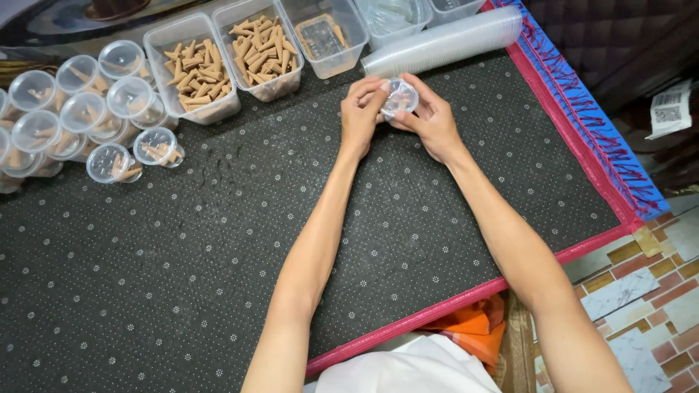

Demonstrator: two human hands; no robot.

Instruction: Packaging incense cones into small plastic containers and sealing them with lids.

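Left hand (360,109) grasping small cup (399,98) | right hand (431,120) gripping it too | cup clear plastic, round, lidded, tilted | above dotted dark mat (218,247)

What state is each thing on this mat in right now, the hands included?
Left hand: gripping the small clear cup.
Right hand: gripping the same cup.
Small clear cup: held above the mat, contents unclear.
Lidded cups: closed, filled with brown cones.
Cone tubs: open, nearly full.
Cup stack: nested, lying sideways.
Dotted mat: flat.
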